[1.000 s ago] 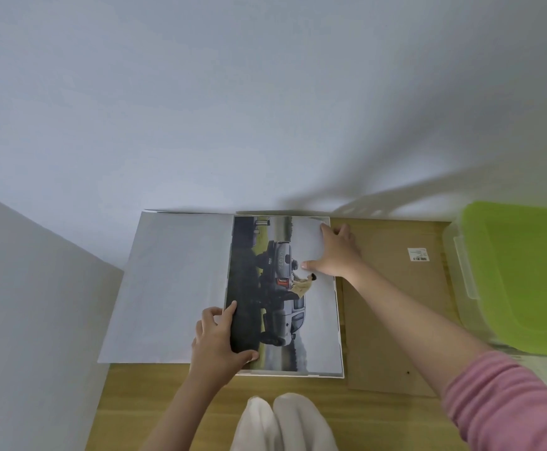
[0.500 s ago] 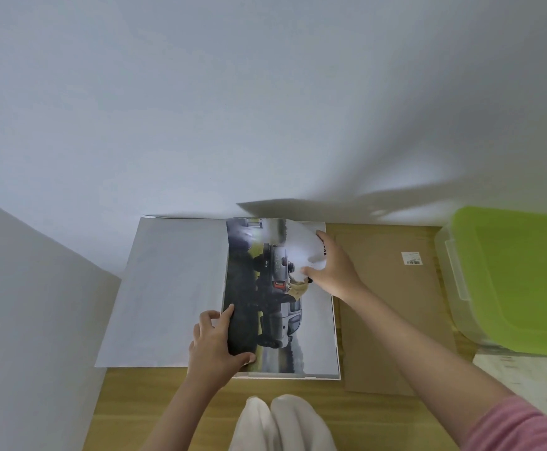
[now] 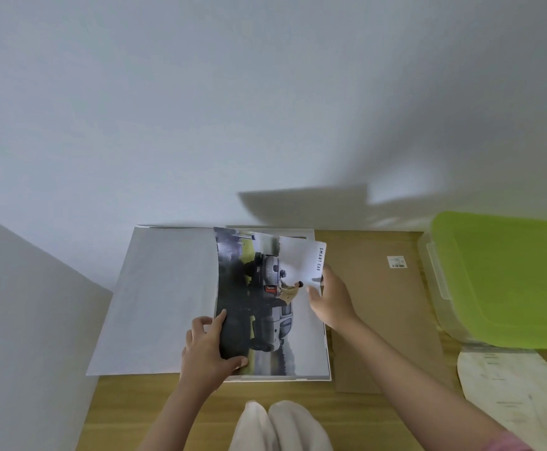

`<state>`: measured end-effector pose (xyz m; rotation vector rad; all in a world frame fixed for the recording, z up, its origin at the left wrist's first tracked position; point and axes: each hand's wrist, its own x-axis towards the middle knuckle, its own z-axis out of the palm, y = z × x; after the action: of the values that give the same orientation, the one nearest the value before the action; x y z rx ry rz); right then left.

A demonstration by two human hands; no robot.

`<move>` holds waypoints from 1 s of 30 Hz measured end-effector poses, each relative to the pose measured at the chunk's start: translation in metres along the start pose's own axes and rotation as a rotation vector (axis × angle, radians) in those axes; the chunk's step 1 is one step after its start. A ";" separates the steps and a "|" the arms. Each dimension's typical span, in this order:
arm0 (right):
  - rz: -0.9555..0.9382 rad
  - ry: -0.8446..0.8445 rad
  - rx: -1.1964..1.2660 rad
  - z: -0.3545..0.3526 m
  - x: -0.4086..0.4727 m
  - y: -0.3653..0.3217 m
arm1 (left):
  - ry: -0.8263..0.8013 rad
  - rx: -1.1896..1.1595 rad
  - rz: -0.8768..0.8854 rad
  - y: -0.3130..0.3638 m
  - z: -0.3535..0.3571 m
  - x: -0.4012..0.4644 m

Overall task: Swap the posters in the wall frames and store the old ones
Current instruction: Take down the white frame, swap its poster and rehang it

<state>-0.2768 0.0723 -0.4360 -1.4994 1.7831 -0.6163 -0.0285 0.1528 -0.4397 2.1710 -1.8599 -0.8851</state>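
A car poster (image 3: 265, 307) showing a grey vehicle and a person lies on a white frame (image 3: 278, 379) on the wooden floor. My left hand (image 3: 208, 349) grips the poster's near left edge, thumb on top. My right hand (image 3: 332, 302) pinches its far right edge and has that corner curled up off the frame, with printed text showing on the lifted part. A plain white sheet (image 3: 164, 301) lies flat to the left, partly under the poster.
A brown backing board (image 3: 386, 307) with a small label lies right of the frame. A clear storage box with a green lid (image 3: 506, 278) stands at the far right, a pale worn sheet (image 3: 513, 382) in front of it. White walls close off the back and left. My socked feet (image 3: 278, 424) are near.
My right hand went from resting flat on the poster's far right corner to pinching it and lifting it, so the corner now curls up. My left hand has kept its grip.
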 end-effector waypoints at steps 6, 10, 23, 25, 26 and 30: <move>-0.016 0.102 0.052 -0.002 0.003 -0.017 | -0.021 -0.030 -0.010 0.000 -0.002 -0.002; -0.056 0.135 0.193 -0.003 -0.002 -0.024 | -0.007 -0.048 -0.006 0.003 -0.003 -0.004; -0.091 0.245 0.457 -0.021 -0.028 -0.031 | 0.162 -0.423 0.113 0.013 -0.030 -0.005; -0.088 0.264 0.453 -0.027 -0.032 -0.028 | 0.168 -0.464 0.132 0.016 -0.033 -0.009; -0.086 0.270 0.452 -0.031 -0.034 -0.027 | 0.165 -0.487 0.138 0.018 -0.034 -0.012; -0.086 0.302 0.459 -0.045 -0.042 -0.019 | 0.131 -0.568 0.141 0.031 -0.028 -0.026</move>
<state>-0.2963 0.1051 -0.3846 -1.2132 1.6454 -1.2568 -0.0418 0.1636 -0.3931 1.6872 -1.4492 -1.0534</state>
